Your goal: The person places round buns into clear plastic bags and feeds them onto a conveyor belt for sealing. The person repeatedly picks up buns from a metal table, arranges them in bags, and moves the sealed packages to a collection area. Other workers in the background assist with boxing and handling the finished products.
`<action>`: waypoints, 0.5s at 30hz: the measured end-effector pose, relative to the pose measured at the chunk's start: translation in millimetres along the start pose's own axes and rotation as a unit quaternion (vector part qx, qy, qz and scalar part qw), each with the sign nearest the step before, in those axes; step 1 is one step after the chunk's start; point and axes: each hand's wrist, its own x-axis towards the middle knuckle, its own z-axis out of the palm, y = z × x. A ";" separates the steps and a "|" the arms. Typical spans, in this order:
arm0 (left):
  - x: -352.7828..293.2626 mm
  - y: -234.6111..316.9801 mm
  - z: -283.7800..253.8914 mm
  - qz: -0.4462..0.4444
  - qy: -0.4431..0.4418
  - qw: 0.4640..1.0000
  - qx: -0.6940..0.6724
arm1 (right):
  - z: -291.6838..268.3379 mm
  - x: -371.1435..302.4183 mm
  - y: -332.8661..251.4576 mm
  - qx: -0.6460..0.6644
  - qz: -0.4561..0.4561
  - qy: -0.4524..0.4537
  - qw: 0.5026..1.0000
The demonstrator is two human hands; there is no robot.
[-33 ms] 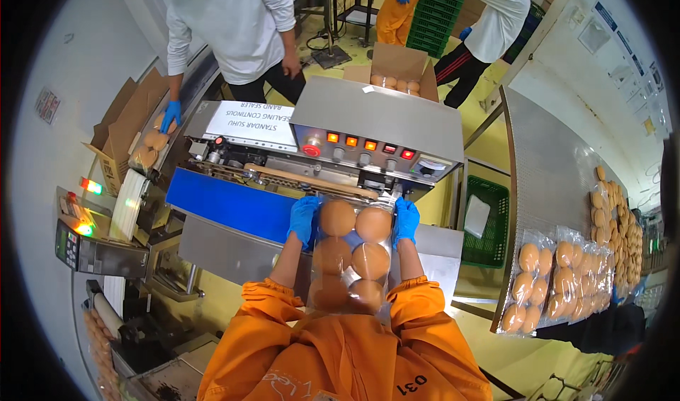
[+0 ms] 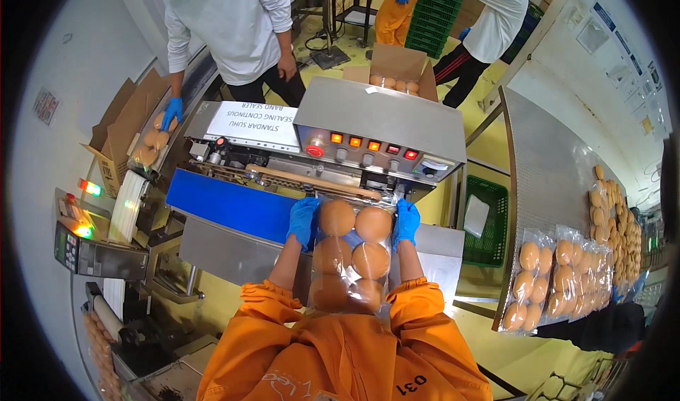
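Observation:
A clear plastic bag of round brown buns [image 2: 353,256] hangs between my hands, its upper edge against the front of a band sealer [image 2: 379,125]. My left hand [image 2: 303,220], in a blue glove, grips the bag's upper left corner beside the blue conveyor belt [image 2: 227,199]. At the upper right corner, my gloved right hand [image 2: 406,221] pinches the plastic close to the sealer's inlet. The buns lie in two columns inside the bag, the lowest ones near my orange clothing. Both sets of fingertips are partly hidden by gloves and film.
On the right, a metal table [image 2: 542,167] bears bagged buns [image 2: 528,287] and loose ones. A green crate [image 2: 489,224] stands below it. Across the sealer, a person in white [image 2: 234,25] touches bagged buns on another conveyor. Behind the sealer sits an open carton [image 2: 397,59] with buns.

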 end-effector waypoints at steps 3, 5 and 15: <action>-23.6 16.2 -21.6 -0.025 0.010 0.998 0.048 | -3.3 -39.7 -10.7 -0.206 -0.079 0.019 0.975; -57.5 32.7 -32.9 -0.021 -0.028 0.999 0.023 | -3.5 -84.7 -23.6 -0.265 -0.065 -0.009 0.962; -119.4 37.7 -109.2 -0.092 -0.085 0.991 0.047 | 28.2 -196.3 50.9 -0.028 0.155 -0.182 0.971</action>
